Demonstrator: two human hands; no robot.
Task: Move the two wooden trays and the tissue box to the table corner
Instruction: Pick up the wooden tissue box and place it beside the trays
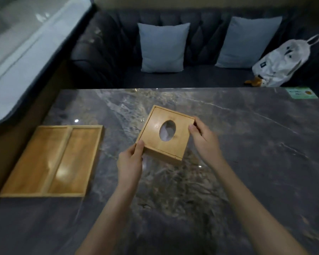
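Observation:
A square wooden tissue box (156, 129) with an oval opening showing white tissue is held tilted above the middle of the dark marble table (247, 144). My left hand (130, 162) grips its near left corner and my right hand (203, 138) grips its right side. Two long wooden trays lie side by side, touching, near the table's left edge: the left tray (36, 159) and the right tray (75, 159). Neither hand touches the trays.
A dark sofa (103, 52) runs behind the table with two light cushions (162, 46) and a white bag (282, 63) at the right. A green card (300, 92) lies at the table's far right corner. A window ledge (26, 52) is on the left.

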